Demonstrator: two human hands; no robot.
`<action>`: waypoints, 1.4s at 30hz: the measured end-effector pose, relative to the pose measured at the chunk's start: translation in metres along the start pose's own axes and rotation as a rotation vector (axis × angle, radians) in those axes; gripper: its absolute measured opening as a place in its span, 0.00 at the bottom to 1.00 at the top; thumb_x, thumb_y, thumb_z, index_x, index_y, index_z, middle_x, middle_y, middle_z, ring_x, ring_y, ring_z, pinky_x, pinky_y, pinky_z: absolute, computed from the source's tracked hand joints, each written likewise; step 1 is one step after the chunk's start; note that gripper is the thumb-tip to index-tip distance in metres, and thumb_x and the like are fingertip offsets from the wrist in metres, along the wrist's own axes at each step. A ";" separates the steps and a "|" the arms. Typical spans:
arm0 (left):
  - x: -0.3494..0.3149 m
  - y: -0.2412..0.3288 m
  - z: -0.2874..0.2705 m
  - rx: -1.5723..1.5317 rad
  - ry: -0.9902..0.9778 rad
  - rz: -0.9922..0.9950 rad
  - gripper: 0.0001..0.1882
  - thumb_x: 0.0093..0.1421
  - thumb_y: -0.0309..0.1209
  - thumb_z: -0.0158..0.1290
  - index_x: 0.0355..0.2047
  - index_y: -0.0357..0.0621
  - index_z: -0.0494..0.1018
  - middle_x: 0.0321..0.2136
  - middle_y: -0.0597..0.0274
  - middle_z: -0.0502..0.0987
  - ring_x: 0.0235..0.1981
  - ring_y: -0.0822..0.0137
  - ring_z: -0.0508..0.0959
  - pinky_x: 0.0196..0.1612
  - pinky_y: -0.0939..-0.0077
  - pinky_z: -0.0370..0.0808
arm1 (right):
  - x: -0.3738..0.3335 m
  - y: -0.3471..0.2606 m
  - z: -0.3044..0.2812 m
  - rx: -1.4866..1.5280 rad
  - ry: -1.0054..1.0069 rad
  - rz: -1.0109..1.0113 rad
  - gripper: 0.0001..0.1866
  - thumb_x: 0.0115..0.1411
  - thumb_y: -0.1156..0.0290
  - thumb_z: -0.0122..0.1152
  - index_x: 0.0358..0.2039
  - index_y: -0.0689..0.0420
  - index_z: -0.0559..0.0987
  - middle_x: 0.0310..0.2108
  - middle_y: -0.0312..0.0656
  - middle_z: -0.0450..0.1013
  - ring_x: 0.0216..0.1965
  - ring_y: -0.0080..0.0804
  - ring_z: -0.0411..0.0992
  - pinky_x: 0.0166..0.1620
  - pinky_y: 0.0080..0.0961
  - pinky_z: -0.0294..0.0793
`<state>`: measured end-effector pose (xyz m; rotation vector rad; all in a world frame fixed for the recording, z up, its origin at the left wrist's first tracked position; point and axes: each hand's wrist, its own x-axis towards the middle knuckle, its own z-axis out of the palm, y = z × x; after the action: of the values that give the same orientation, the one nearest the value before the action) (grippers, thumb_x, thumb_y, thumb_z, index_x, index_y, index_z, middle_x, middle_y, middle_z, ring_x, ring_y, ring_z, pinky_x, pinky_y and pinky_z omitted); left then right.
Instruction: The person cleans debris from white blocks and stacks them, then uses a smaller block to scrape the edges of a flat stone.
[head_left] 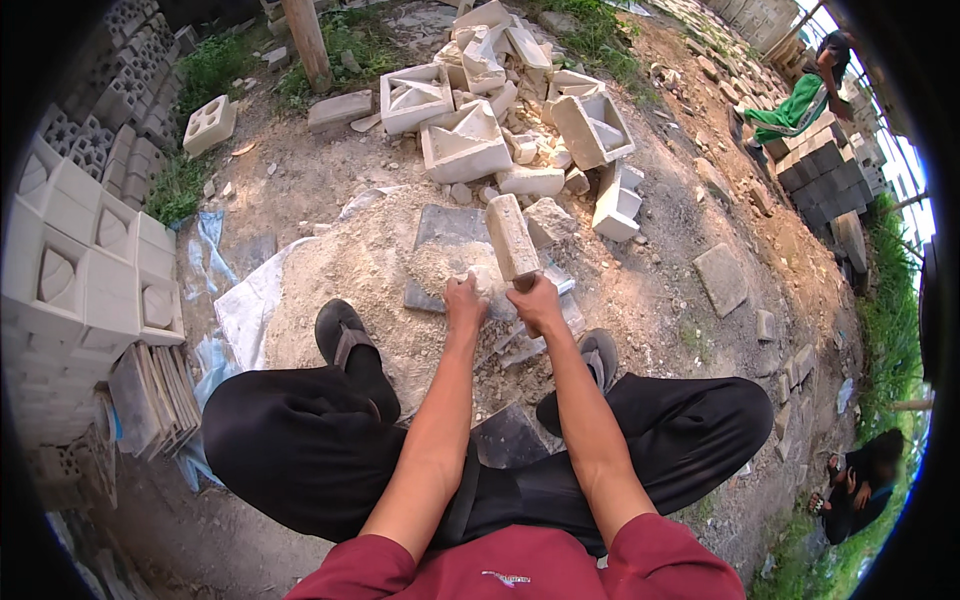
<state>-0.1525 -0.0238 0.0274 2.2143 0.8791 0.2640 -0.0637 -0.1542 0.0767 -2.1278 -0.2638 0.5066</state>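
My right hand (538,304) is closed around the lower end of a dusty, block-headed mallet (511,238), whose pale oblong head is raised. Beside it, my left hand (464,304) has its fingers curled against a pale broken chunk (490,284). That chunk rests at the edge of a dark flat slab (447,226), which is partly buried under crushed, sand-coloured rubble (345,258). Dust covers the ground between my sandalled feet. The underside of my left fingers is hidden.
Broken hollow blocks (465,143) lie heaped ahead. Moulded pale blocks (110,270) are stacked at left, above leaning boards (150,395). A wooden post (306,45) stands at the far left. One person (795,110) is near dark blocks (825,180); another (862,488) sits lower right.
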 end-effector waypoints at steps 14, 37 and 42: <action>-0.006 0.005 -0.006 -0.041 -0.036 -0.058 0.32 0.44 0.27 0.63 0.53 0.43 0.72 0.41 0.47 0.69 0.48 0.47 0.69 0.51 0.61 0.70 | -0.005 0.001 0.005 0.055 -0.094 0.086 0.21 0.43 0.61 0.67 0.33 0.66 0.79 0.29 0.50 0.79 0.30 0.37 0.78 0.35 0.30 0.77; -0.004 0.012 -0.005 -0.070 -0.035 -0.038 0.33 0.43 0.27 0.63 0.53 0.42 0.72 0.41 0.48 0.70 0.47 0.48 0.70 0.51 0.62 0.70 | -0.005 -0.001 0.003 0.026 0.010 -0.104 0.22 0.45 0.64 0.69 0.33 0.69 0.75 0.27 0.49 0.76 0.24 0.34 0.76 0.29 0.30 0.76; -0.003 0.014 -0.007 -0.069 -0.060 -0.067 0.33 0.44 0.29 0.64 0.54 0.42 0.72 0.41 0.48 0.70 0.48 0.48 0.70 0.52 0.62 0.70 | -0.009 0.013 -0.002 -0.187 -0.158 0.055 0.26 0.43 0.61 0.69 0.42 0.64 0.77 0.37 0.50 0.79 0.40 0.42 0.77 0.44 0.32 0.75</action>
<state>-0.1504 -0.0286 0.0423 2.1139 0.8967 0.1927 -0.0710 -0.1662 0.0697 -2.2843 -0.3548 0.7078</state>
